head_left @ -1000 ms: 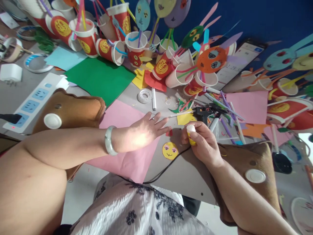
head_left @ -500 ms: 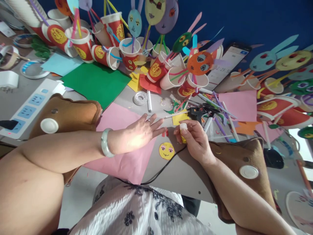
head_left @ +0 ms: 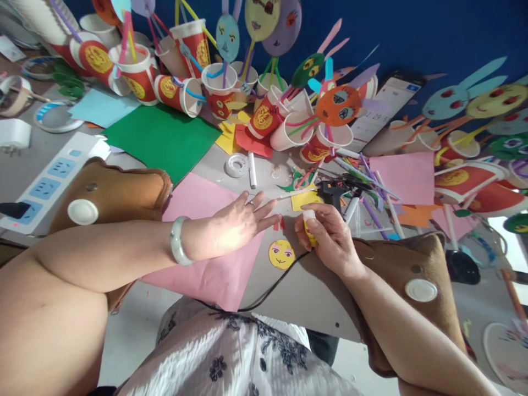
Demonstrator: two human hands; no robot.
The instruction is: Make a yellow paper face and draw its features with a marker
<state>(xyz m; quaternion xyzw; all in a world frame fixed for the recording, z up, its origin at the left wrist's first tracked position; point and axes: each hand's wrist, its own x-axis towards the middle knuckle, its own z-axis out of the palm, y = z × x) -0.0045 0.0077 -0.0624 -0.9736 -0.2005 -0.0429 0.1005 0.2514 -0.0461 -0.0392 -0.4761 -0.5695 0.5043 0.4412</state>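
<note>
My left hand point(head_left: 231, 228) lies palm down with its fingers spread, over the right part of a large pink paper sheet point(head_left: 223, 275). Wrapped round a small yellow bottle with a white cap point(head_left: 309, 219) are the fingers of my right hand point(head_left: 330, 236). The bottle is upright, its cap towards the back. Between the hands, a yellow paper disc with a drawn smiling face point(head_left: 281, 254) lies on the grey table. Small red paper pieces point(head_left: 279, 223) are just behind the disc, near my left fingertips.
Brown cushions point(head_left: 111, 192) lie under or beside both forearms. A black glue gun point(head_left: 332, 192), straws and a black cable point(head_left: 274, 285) are near my right hand. Paper cups with straw figures point(head_left: 218, 91) line the back. A power strip point(head_left: 49, 181) stands at left.
My right hand has shifted very slightly, and the yellow bottle in it has tilted a little. My left hand and the paper disc have stayed in place.
</note>
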